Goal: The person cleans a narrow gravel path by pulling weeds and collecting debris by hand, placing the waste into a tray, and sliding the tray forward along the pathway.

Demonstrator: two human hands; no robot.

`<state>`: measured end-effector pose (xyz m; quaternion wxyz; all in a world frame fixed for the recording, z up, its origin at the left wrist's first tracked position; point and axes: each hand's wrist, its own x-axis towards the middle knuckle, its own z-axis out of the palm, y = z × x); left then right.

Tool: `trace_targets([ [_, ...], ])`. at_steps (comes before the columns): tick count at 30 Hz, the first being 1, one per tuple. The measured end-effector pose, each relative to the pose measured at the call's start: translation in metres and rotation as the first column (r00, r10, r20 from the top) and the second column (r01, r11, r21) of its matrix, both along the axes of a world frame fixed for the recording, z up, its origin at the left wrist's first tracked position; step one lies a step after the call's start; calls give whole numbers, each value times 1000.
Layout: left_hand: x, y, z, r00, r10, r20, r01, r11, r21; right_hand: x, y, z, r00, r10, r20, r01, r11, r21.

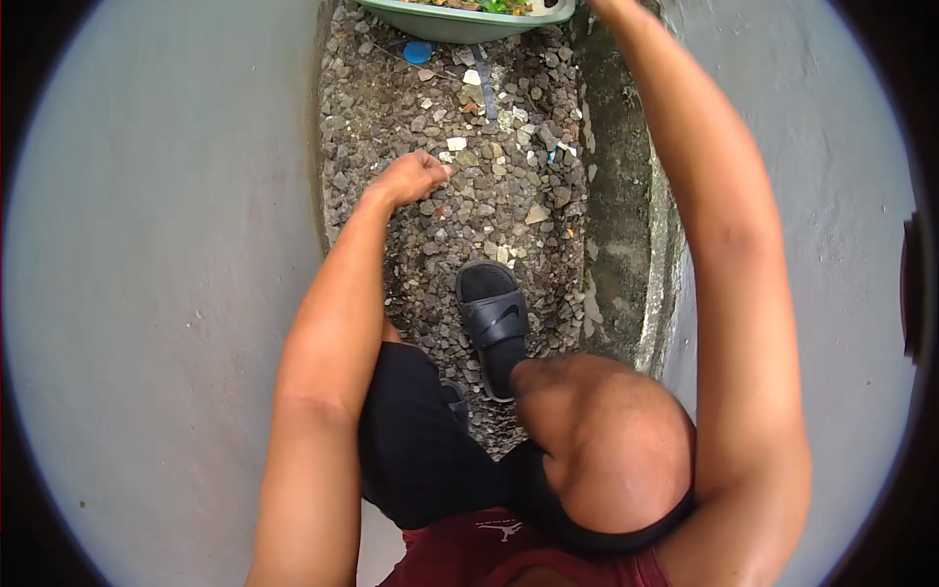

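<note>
My left hand (413, 179) is low over the gravel (469, 220), with its fingers pinched together. Something pale shows at the fingertips; whether it is a small chip or a fingernail I cannot make out. Just beyond those fingers lies a white stone chip (457, 144). At the top edge, only the base of my right hand (614, 8) is in view, beside the rim of a green plastic tub (460, 26) with leaves and litter inside. The fingers of that hand are cut off by the frame.
A blue disc (418, 52) and a dark strip (484, 83) lie on the stones near the tub. My sandalled foot (492, 313) stands on the gravel. Grey walls (166, 293) rise on both sides, and a mossy concrete ledge (626, 196) runs along the right.
</note>
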<state>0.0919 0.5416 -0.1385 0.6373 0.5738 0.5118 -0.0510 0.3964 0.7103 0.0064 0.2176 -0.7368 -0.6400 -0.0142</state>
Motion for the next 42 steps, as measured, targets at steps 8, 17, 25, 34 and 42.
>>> trace_targets([
  [8, 1, 2, 3, 999, -13, -32, 13, 1000, 3, 10, -146, -110, 773, 525, 355, 59, 498, -865],
  [17, 9, 5, 0, 998, -27, -47, 28, 1000, 2, 30, -177, -153, 619, 640, 456, -43, 607, -794],
  [25, 7, 3, 2, 999, -18, -27, 18, 1000, -6, 27, -144, -118, 936, 349, -44, -262, 608, -749],
  [34, 5, 4, -1, 998, 63, -17, -63, 998, -23, 1, -134, -156, 988, 144, -59, -151, 808, -569],
  [42, -2, 11, 1, 992, 130, 10, -129, 990, -62, -30, -128, -163, 993, 86, 85, -12, 774, -633],
])
